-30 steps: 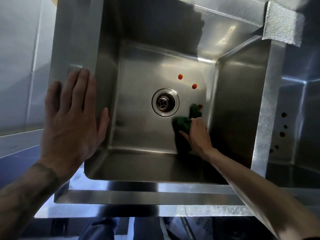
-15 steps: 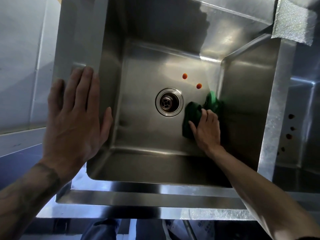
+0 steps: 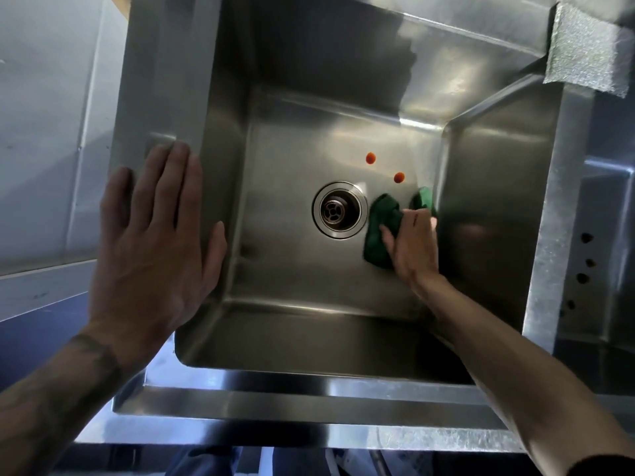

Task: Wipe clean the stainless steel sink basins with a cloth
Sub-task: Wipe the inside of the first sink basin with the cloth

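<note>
— What's nearest?
— The front rim [image 3: 309,400]. Both forearms reach over it.
— And the left hand?
— The left hand [image 3: 151,242] lies flat on the sink's left ledge. Its fingers are straight and together, its thumb is at the basin's edge, and it holds nothing.
— The right one?
— The right hand [image 3: 410,245] is down on the basin [image 3: 292,269] floor, right of the drain [image 3: 339,210] and near the right wall. It presses on the cloth [image 3: 379,221] with its thumb spread. The fingers seem laid over the cloth rather than clenched, though the tips are blurred.
— Where is the cloth exactly?
— It's green and bunched on the floor under that hand, just beside the drain. It shows left of the thumb and past the fingertips.
— What's beyond it?
— A near spot [image 3: 399,177], orange, sits just past the cloth without touching it. A far spot [image 3: 370,158] lies a little further back.
— And farthest?
— A grey pad [image 3: 587,53] sits on the far right corner. A second basin [image 3: 611,201] lies to the right, with dark marks [image 3: 586,259] on its wall.
</note>
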A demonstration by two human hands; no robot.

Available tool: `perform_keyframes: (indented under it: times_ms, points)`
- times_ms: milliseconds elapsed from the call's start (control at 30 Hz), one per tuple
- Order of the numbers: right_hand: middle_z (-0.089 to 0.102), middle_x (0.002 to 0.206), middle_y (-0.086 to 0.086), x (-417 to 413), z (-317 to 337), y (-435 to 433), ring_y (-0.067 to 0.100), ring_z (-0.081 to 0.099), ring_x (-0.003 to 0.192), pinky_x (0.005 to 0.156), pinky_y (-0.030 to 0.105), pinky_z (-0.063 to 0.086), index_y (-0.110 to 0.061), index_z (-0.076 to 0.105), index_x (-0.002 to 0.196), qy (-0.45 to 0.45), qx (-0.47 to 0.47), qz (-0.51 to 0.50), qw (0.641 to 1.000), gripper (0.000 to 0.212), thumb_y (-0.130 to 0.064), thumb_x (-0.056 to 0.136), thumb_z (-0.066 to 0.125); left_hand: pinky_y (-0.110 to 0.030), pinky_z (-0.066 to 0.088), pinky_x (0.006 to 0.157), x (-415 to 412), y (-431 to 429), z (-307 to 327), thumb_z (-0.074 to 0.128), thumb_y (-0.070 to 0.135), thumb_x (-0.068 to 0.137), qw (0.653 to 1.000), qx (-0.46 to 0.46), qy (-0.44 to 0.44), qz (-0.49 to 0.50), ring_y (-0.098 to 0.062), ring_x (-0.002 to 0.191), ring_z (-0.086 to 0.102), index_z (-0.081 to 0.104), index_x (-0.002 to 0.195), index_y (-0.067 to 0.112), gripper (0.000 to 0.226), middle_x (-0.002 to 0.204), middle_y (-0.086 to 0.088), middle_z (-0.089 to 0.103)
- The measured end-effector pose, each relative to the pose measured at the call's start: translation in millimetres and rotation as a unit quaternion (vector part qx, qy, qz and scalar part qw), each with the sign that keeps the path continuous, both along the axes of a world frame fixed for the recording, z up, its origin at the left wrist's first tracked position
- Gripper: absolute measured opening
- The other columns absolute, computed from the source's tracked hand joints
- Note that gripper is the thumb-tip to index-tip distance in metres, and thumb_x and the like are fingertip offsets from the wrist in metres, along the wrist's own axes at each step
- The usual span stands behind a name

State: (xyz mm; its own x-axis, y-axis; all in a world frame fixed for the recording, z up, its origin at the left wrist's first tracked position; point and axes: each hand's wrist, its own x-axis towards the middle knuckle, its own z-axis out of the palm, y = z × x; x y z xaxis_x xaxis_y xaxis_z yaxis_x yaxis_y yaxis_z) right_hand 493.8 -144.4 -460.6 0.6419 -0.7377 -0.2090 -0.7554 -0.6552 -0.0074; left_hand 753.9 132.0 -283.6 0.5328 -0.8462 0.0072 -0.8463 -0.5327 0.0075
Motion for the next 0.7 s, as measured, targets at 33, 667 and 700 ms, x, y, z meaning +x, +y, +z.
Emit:
perform_keyframes:
  times_ms: [33,667,700]
  points:
    - [0.052,0.115,0.025,10.5,-0.5,-4.4,0.04,0.05,0.103,0.09,0.047,0.042,-0.001,0.052,0.112,-0.026,0.001,-0.074,0.997,0.048,-0.047,0.099,0.05,-0.057,0.017,0.129,-0.2,-0.2,-0.3,0.038,0.037,0.11,1.0,-0.001,-0.002,0.001,-0.042,0.159,0.025,0.023,0.163,-0.005,0.069,0.17,-0.025,0.026]
    - [0.049,0.125,0.023,14.0,-11.4,11.5,0.042,0.051,0.103,0.087,0.051,0.047,-0.009,0.049,0.126,-0.073,-0.023,-0.068,0.995,0.045,-0.042,0.097,0.052,-0.06,0.02,0.128,1.0,0.3,-1.0,0.038,0.037,0.109,1.0,0.004,0.0,-0.004,-0.042,0.159,0.025,0.022,0.163,-0.005,0.07,0.17,-0.026,0.026]
    - [0.053,0.123,0.025,23.8,-12.7,-0.8,0.044,0.053,0.101,0.086,0.05,0.048,-0.007,0.053,0.125,-0.076,-0.043,-0.126,0.988,0.045,-0.042,0.096,0.051,-0.059,0.02,0.128,0.8,0.0,-0.9,0.038,0.037,0.109,1.0,0.003,0.001,-0.003,-0.042,0.159,0.025,0.022,0.163,-0.005,0.07,0.17,-0.026,0.026]
